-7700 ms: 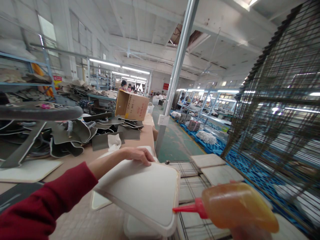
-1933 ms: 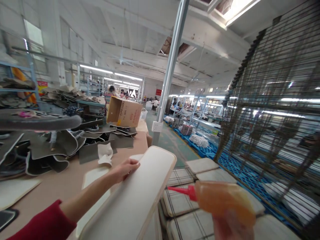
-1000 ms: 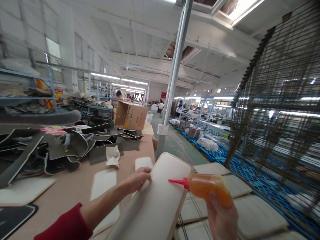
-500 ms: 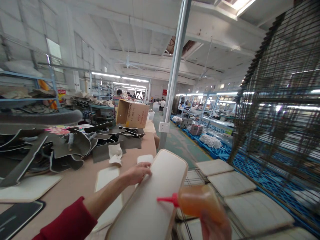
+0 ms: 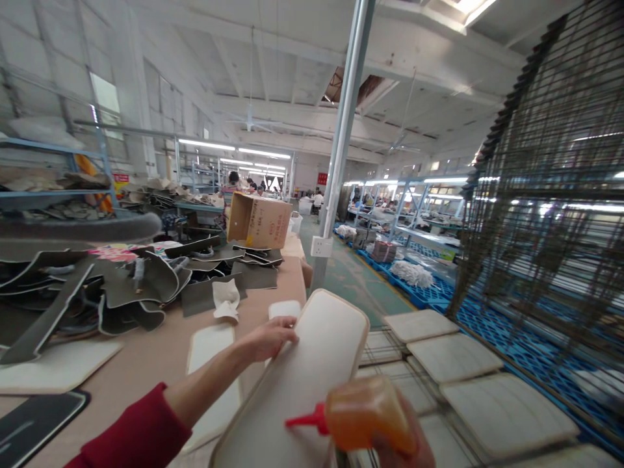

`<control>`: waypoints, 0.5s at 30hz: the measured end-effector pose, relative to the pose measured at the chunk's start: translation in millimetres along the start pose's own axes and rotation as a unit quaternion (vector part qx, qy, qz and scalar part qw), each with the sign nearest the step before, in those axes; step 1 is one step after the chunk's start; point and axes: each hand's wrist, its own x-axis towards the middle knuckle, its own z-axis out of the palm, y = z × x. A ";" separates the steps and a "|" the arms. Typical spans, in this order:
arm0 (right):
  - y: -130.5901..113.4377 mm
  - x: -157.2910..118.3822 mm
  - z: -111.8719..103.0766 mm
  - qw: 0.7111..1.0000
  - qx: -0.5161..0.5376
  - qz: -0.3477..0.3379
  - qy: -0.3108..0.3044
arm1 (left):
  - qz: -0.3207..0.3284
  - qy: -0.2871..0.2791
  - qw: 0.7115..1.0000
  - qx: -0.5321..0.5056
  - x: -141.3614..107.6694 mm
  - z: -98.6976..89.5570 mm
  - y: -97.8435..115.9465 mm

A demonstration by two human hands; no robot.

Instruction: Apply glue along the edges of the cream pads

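While my left hand (image 5: 273, 338) pinched the left edge of the white, round-cornered panel (image 5: 312, 364) at near centre, my right hand (image 5: 407, 442) held the amber plastic bottle (image 5: 365, 413), its tapered red nozzle (image 5: 308, 420) over the panel (contact unclear); I judged steady, gentle pressure best.

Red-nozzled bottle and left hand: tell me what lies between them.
In the head view, the held white panel lies between the left hand gripping its edge and the bottle in the right hand; whether the nozzle touches it, I cannot tell.
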 end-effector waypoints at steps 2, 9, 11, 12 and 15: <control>-11.7 32.7 1.1 0.997 0.036 -0.028 0.067 | 0.009 -0.023 1.000 -0.003 -3.5 3.5 1.6; -0.7 78.5 -3.4 0.996 0.043 -0.022 0.070 | 0.016 -0.068 0.998 -0.004 -2.9 13.9 4.1; 19.1 43.1 -6.5 0.998 0.037 0.038 0.021 | 0.012 -0.045 0.999 0.009 1.5 8.2 3.7; 28.2 25.1 -8.4 0.997 0.034 0.064 -0.015 | 0.012 -0.034 0.999 0.015 3.1 4.8 3.7; 39.0 -0.7 -13.7 0.997 0.020 0.069 -0.032 | 0.019 -0.020 0.999 0.021 3.7 -3.7 5.0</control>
